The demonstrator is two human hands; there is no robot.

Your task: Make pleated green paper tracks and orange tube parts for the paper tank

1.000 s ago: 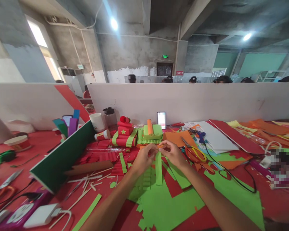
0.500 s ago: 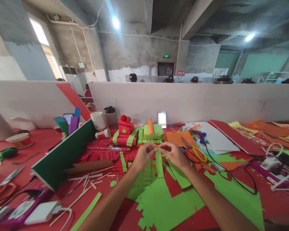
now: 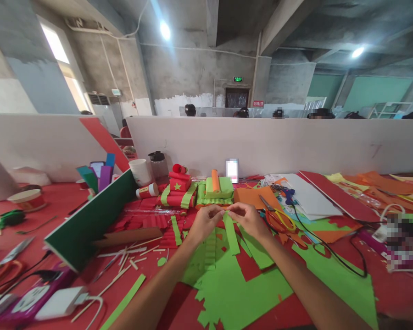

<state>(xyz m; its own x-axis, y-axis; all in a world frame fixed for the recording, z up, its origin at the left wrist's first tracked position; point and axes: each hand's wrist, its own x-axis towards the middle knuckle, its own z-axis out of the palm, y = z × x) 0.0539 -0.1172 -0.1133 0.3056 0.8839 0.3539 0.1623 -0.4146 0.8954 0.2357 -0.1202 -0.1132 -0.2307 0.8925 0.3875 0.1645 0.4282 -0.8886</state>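
Between my hands a light green paper strip (image 3: 231, 236) hangs down, its top end pinched in the fingertips. My left hand (image 3: 207, 221) and my right hand (image 3: 247, 219) are both closed on that end, fingertips almost touching. Below them lie cut green paper sheets (image 3: 248, 298). Just beyond my fingers stands a green paper tank model (image 3: 219, 189) with an orange roll on top. Left of it sits a red paper tank model (image 3: 177, 190) with green bands and a yellow star.
Scissors (image 3: 278, 217) with orange and yellow handles lie right of my hands, near a blue glue gun (image 3: 289, 195). A green board (image 3: 89, 224) leans at the left beside paper cups (image 3: 140, 171). Power strips (image 3: 30, 295) and cables lie at both sides. A white partition (image 3: 278, 144) runs behind.
The lower end of the green strip has swung slightly to the right. My hands have hardly moved.
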